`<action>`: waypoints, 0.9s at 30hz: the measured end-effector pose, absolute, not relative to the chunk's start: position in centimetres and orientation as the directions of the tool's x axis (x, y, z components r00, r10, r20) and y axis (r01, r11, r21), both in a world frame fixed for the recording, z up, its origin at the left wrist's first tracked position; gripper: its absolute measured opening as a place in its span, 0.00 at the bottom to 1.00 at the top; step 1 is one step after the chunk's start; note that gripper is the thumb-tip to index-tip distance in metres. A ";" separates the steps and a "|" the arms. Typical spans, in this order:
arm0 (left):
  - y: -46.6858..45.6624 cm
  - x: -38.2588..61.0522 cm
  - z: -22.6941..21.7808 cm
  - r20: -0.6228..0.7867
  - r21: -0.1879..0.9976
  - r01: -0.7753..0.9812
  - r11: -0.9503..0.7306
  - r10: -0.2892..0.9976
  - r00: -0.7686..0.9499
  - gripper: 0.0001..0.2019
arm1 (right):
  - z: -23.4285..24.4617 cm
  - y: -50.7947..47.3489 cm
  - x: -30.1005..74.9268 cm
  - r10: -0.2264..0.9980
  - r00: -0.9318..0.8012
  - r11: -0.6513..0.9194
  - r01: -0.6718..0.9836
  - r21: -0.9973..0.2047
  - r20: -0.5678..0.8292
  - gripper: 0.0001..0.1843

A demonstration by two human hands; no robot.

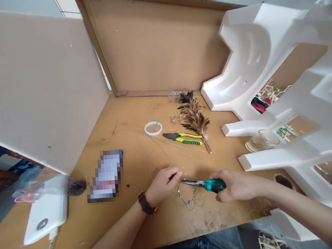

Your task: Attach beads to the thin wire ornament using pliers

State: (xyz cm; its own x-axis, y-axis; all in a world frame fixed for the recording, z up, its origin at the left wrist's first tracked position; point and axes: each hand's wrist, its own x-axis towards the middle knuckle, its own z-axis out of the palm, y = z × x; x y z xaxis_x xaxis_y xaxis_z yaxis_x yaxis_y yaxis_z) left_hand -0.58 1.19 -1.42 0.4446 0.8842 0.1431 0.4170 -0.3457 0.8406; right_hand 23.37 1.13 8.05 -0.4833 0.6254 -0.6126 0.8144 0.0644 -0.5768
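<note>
My right hand (234, 186) is wrapped round the teal and black handles of long-nose pliers (197, 183), whose tips point left. Close to those tips, my left hand (166, 181) pinches a thin wire piece strung with small beads (190, 202). The wire curls in loops below the pliers, and one bead is turquoise. Fingers hide the exact spot where the plier tips meet the wire. Beyond my hands lie combination pliers (188, 138) with yellow and green handles, beside a bundle of brown and black feathers (195, 116).
A white ring (153, 128) and loose wires lie mid-table. A phone (106, 176) and a white device with a cable (48, 208) are at left. White foam (249, 58) borders the right, near a glass jar (262, 140). A board (163, 41) closes the back.
</note>
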 end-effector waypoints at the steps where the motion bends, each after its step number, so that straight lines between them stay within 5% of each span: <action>1: 1.3 -0.6 -1.5 0.126 0.862 0.402 -0.308 0.900 0.418 0.16 | 8.1 1.1 23.6 0.640 -0.490 0.080 0.809 -0.583 -0.592 0.10; 5: 1.6 -0.9 -1.5 0.013 0.960 0.254 -0.121 0.921 0.389 0.17 | 7.5 1.4 24.9 0.726 -0.461 0.113 0.811 -0.574 -0.509 0.12; 10: 1.5 -1.0 -1.0 -0.046 0.998 0.066 0.019 0.895 0.444 0.17 | 4.8 1.9 26.2 0.903 -0.310 0.217 0.927 -0.306 -0.297 0.20; 17: 1.1 -1.1 -0.3 0.011 0.999 0.034 -0.031 0.875 0.483 0.18 | 1.0 2.3 26.4 0.930 -0.364 0.361 0.931 -0.057 -0.052 0.16; 27: 0.9 -0.8 -0.5 0.142 0.910 0.279 -0.308 0.861 0.488 0.15 | 0.2 2.5 25.6 0.920 -0.391 0.389 0.918 -0.081 -0.015 0.25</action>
